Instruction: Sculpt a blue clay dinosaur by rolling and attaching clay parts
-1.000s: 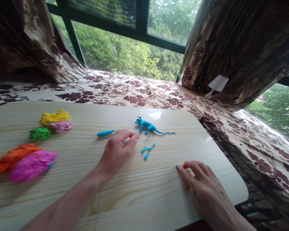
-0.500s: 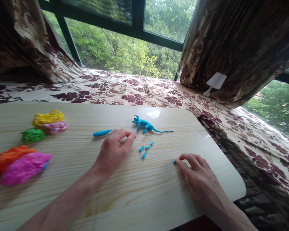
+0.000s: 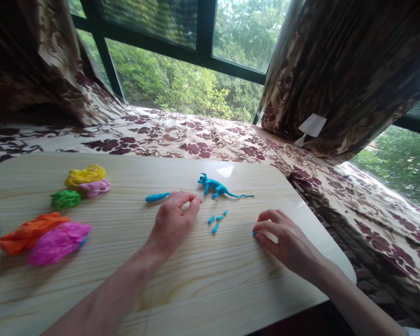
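Observation:
My left hand (image 3: 171, 221) rests on the wooden board (image 3: 196, 280) with its fingers curled and thumb near the fingertips; nothing shows inside them. Just left of it lies a blue clay roll (image 3: 157, 197). A blue clay dinosaur figure (image 3: 219, 188) with a thin tail stands beyond the hand. Three small blue clay bits (image 3: 217, 220) lie between my hands. My right hand (image 3: 287, 242) is arched on the board, its fingertips pinching a tiny blue clay piece (image 3: 254, 233).
Clay lumps sit on the board's left side: yellow (image 3: 84, 174), pale pink (image 3: 95, 187), green (image 3: 65, 199), orange (image 3: 31, 231) and magenta (image 3: 58, 242). A floral cloth (image 3: 203, 135) lies behind, with curtains (image 3: 339, 70) and a window (image 3: 168, 79).
My right hand has slid left and forward and arched up over the tiny blue piece. My left hand has hardly moved.

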A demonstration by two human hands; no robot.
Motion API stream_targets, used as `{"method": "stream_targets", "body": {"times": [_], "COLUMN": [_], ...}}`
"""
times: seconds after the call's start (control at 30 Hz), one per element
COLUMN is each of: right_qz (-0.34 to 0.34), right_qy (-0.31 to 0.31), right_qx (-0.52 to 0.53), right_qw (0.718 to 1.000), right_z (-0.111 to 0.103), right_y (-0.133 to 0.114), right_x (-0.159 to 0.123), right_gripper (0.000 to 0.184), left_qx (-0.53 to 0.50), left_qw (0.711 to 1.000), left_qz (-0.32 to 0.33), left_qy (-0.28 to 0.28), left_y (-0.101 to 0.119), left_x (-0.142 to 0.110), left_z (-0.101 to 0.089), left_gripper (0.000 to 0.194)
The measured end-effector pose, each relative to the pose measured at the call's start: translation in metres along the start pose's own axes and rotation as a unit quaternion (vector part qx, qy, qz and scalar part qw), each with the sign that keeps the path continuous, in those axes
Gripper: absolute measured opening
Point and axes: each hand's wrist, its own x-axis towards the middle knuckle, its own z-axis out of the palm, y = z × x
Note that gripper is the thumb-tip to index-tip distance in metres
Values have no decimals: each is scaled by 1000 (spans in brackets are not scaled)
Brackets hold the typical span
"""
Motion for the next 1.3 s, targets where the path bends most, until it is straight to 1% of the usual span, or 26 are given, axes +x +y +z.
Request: {"method": "stream_targets", "body": {"times": [0.13, 0.23, 0.37, 0.47, 0.57, 0.63, 0.7, 0.8, 0.87, 0.97, 1.07, 1.2, 1.27, 1.3], "right_qz": [-9, -2, -1, -19, -29, -23, -13, -3, -1, 6, 9, 37, 48, 47], "right_qy": [-4, -14, -18, -5, -8, -10, -6, -1, -2, 5, 16, 42, 44, 44], "right_qx": [34, 70, 107, 116, 107, 98, 89, 80, 80, 87, 106, 149, 176, 188], "right_qw": [999, 997, 994, 993, 994, 995, 996, 997, 997, 996, 994, 987, 982, 980], "right_z": [2, 2, 9, 16, 19, 18, 14, 8, 4, 0, 1, 12, 19, 23], "right_y": [-4, -10, -19, -26, -29, -29, -28, -29, -30, -32, -27, -9, 0, 4], "right_x": [14, 27, 47, 59, 64, 64, 62, 58, 57, 61, 72, 100, 114, 120], "right_gripper": [13, 13, 11, 13, 15, 18, 19, 21, 21, 19, 16, 15, 20, 25], "left_qx": [-12, -20, -22, -21, -20, -13, -6, -18, -28, -22, 8, 54, 70, 75], "left_qw": [1000, 1000, 1000, 999, 999, 999, 998, 993, 989, 986, 989, 990, 990, 989], "left_qz": [11, 11, 14, 22, 28, 33, 29, -10, -37, -51, -11, 66, 79, 79], "left_qy": [4, 11, 12, 14, 20, 35, 64, 117, 142, 155, 146, 111, 98, 100], "left_y": [-2, -4, -4, -4, -2, -2, -2, -4, -8, -13, -15, -14, -16, -17], "left_x": [-1, -1, -2, -2, -1, 2, 7, 16, 21, 24, 23, 18, 18, 18], "left_z": [0, -1, -1, 0, -2, -8, -20, -41, -52, -58, -52, -40, -37, -36], "left_gripper": [22, 21, 21, 22, 22, 21, 21, 20, 21, 20, 16, 14, 13, 13]}}
